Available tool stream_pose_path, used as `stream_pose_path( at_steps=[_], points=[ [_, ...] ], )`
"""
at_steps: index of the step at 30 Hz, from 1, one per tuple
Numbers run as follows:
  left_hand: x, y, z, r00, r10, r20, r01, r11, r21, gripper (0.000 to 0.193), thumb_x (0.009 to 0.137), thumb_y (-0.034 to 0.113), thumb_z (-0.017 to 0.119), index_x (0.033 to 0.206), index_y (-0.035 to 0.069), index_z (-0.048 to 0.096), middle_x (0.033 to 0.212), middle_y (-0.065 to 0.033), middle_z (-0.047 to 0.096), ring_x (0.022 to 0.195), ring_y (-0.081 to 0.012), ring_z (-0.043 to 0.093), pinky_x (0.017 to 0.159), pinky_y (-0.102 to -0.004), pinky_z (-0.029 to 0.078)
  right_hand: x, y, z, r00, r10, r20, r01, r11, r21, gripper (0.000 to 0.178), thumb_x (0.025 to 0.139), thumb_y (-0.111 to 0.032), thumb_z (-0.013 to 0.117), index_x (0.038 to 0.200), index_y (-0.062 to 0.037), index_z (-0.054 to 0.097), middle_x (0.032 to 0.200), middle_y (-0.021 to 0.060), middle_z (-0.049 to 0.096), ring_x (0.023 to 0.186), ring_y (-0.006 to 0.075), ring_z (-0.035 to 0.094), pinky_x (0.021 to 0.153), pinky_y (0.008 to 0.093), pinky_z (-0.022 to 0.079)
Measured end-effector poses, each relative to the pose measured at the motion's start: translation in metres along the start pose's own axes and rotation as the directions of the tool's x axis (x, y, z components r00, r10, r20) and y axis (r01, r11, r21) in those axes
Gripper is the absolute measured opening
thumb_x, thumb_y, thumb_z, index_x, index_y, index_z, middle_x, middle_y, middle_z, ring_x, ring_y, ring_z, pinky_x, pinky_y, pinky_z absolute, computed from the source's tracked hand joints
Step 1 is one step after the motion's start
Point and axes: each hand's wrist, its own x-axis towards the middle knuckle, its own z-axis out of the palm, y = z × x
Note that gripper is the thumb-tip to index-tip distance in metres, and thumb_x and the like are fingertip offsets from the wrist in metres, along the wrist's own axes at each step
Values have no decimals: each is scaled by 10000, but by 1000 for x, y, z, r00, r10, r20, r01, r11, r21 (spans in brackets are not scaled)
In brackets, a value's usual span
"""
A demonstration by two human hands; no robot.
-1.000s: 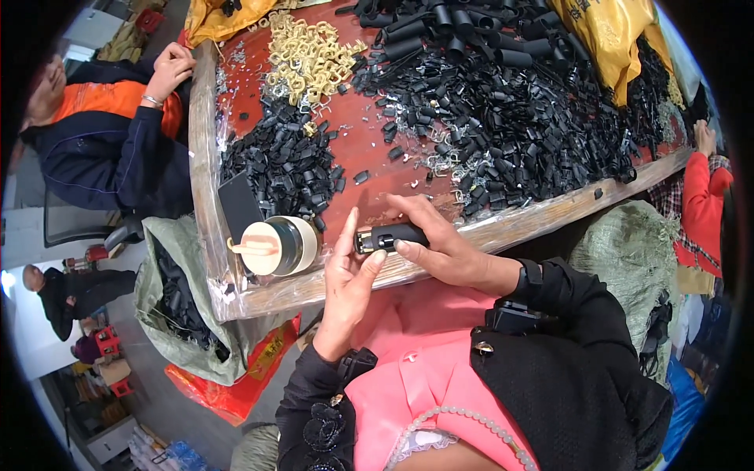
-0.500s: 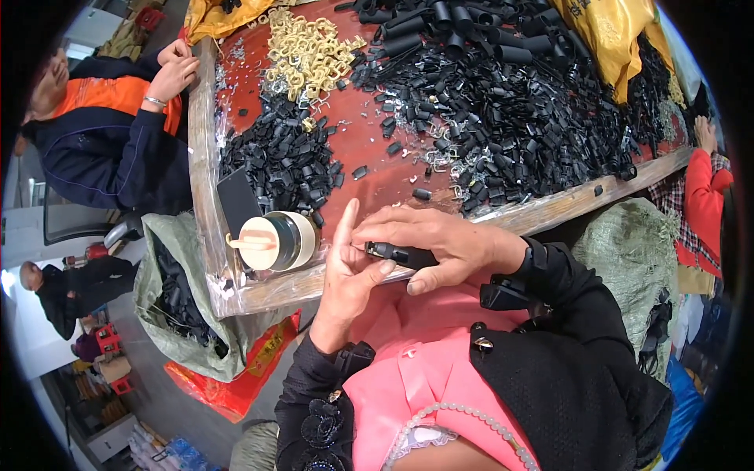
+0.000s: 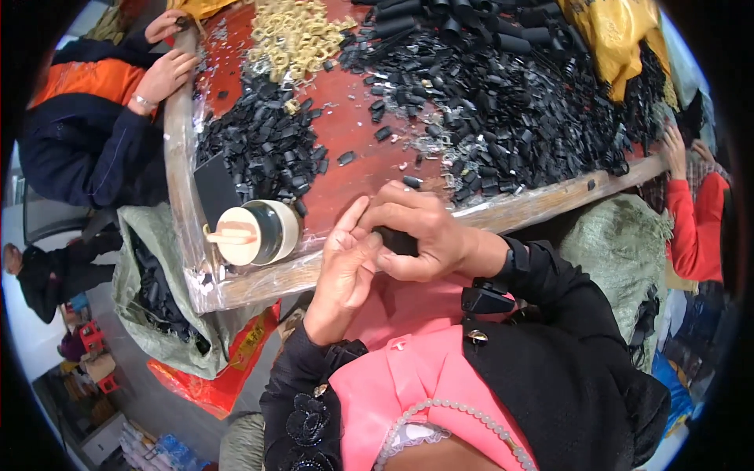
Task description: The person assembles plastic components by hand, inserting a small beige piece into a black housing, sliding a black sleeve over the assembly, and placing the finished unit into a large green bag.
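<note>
In front of me, at the table's near edge, both hands meet around a small black part (image 3: 399, 242). My right hand (image 3: 440, 235) curls over it with thumb and fingers, covering much of it. My left hand (image 3: 339, 271) pinches its left end, the thumb pressed in and the forefinger stretched outward. The part's exact kind is hidden by my fingers. Just left of my hands stands a cream and dark green jar-shaped cup (image 3: 276, 229) with a pale lid and handle. Beyond it lies a heap of small black pieces (image 3: 263, 145).
Yellowish rings (image 3: 294, 35) and a large heap of black parts (image 3: 534, 118) cover the red table (image 3: 345, 133), which has a wooden rim (image 3: 259, 292). A woven sack (image 3: 129, 275) stands at left, another (image 3: 609, 251) at right. Co-workers' hands (image 3: 166, 77) are at the left edge.
My fingers have closed in around the black part, whose metal-looking end was exposed before and is now covered. The view has shifted slightly. At right, a co-worker's hands have moved along the table edge.
</note>
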Motion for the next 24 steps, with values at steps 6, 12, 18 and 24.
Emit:
stream_pose_path(
  at_steps=[6,12,18,24],
  points=[
    [-11,8,10,917,191,350,-359,11,933,506,775,101,516,1221,-5,302,1018,-46,487,833,-83,498,695,-197,414,-13,3,6,993,-88,-77,80,991,-103,289,643,-265,605,817,-45,539,742,91,502,690,267,505,597,353,405],
    [-2,-26,44,974,-187,128,104,869,483,441,802,85,498,1201,-7,336,971,-107,526,825,-135,537,684,-208,441,-69,-66,-65,977,-95,-190,-9,875,-484,304,657,-275,601,828,-32,539,774,100,526,708,271,522,632,368,417],
    [12,-67,68,920,-338,199,182,817,548,420,795,39,497,1184,-15,348,922,-128,549,763,-155,561,656,-203,464,-180,-198,-176,909,10,-418,-411,203,-889,359,676,-272,582,917,-8,545,860,131,559,769,299,536,696,363,423],
    [7,-106,102,852,-440,284,135,708,693,395,783,97,528,1142,-2,399,951,-112,546,829,-150,547,692,-221,459,-304,-201,-212,664,307,-682,-677,-141,-722,353,749,-265,517,996,-13,511,1048,146,491,977,299,449,839,381,331]
  ],
)
